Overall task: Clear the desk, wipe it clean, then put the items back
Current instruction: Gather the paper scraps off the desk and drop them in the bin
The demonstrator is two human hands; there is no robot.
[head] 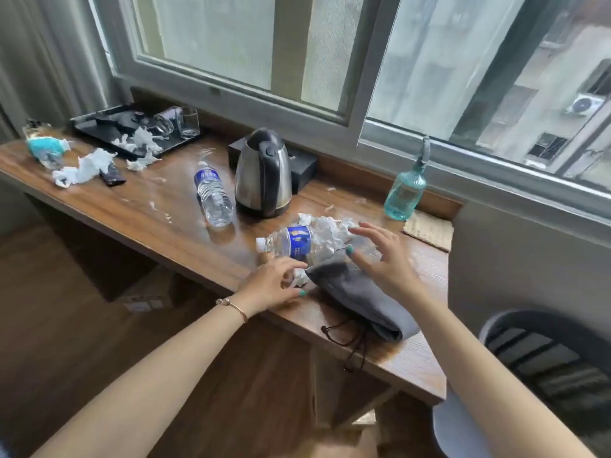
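While both hands hover with fingers spread, holding nothing, the crushed clear plastic bottle with the blue label (297, 242) lies between the left hand (274, 285) and right hand (380, 256); best grip its firmer labelled middle, lifting clear of the crumpled white tissues (327, 226).

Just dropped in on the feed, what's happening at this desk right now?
A person is starting to clear a messy wooden desk. Both hands reach toward a crushed water bottle lying by crumpled tissues and a grey drawstring pouch. The left hand and right hand are spread open and grip nothing. A kettle, a second bottle and a spray bottle sit untouched.
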